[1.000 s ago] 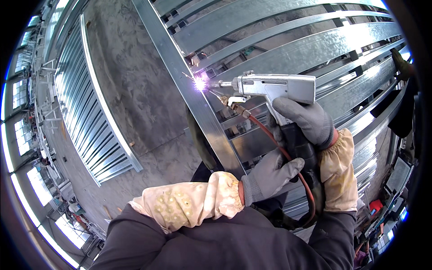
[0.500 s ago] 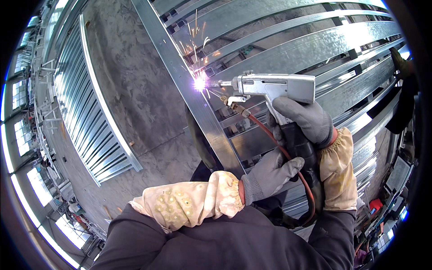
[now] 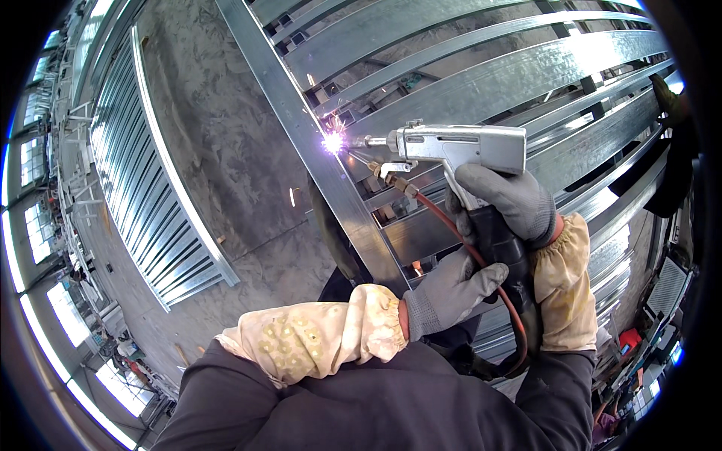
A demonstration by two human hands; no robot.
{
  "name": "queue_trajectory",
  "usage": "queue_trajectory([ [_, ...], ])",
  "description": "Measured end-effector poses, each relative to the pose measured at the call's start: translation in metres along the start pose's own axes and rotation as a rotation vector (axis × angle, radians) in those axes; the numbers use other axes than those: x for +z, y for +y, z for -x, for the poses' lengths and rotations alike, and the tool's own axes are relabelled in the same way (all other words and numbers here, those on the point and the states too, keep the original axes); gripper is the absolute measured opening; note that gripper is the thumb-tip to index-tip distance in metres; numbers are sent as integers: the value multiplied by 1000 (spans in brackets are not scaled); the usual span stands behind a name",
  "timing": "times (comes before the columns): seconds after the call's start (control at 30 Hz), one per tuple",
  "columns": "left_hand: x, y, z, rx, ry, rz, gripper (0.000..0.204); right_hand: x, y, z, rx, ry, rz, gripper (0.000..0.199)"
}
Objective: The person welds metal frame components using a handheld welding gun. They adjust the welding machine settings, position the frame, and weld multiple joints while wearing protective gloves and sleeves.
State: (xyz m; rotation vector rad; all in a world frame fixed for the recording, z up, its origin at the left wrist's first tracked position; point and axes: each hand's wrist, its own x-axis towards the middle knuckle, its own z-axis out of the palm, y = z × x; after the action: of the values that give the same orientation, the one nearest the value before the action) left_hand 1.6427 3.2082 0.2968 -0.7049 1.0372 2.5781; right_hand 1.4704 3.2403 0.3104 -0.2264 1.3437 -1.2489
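Observation:
My right hand (image 3: 505,201), in a grey glove with a pale cloth sleeve cover, grips the handle of a silver welding gun (image 3: 459,144). The gun's nozzle points left at a bright violet arc (image 3: 332,142) on a long galvanized steel rail (image 3: 301,128) of a metal frame. A few sparks fly up from the arc. A red hose (image 3: 481,263) and black cable run down from the gun's handle. My left hand (image 3: 451,293), also in a grey glove, rests open against the black cable just below my right hand, its fingers spread.
The frame's parallel steel bars (image 3: 481,83) fill the upper right. A second barred steel panel (image 3: 150,203) lies on the concrete floor (image 3: 218,135) at the left. Windows line the far left. Red and blue objects (image 3: 628,342) sit at the lower right.
The arc and the gun's nozzle have stayed at almost the same spot on the rail. The spray of sparks seen half a second ago has thinned. Both hands keep their hold.

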Motion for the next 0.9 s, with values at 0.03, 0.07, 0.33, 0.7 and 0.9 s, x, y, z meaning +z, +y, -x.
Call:
queue_trajectory([
  [0.03,1,0,-1,13,-4,-11,24,0,0,0,9,0,-7,34],
  [0.07,1,0,-1,26,-8,-21,22,-1,1,0,30,1,-22,34],
  [0.33,0,-10,0,48,14,-53,26,-6,1,4,86,-54,-29,32],
  [0.7,-1,-5,5,31,-16,-137,34,-6,1,10,154,-56,-82,33],
  [0.9,0,-15,7,6,0,-116,34,-7,9,9,52,-27,-8,34],
])
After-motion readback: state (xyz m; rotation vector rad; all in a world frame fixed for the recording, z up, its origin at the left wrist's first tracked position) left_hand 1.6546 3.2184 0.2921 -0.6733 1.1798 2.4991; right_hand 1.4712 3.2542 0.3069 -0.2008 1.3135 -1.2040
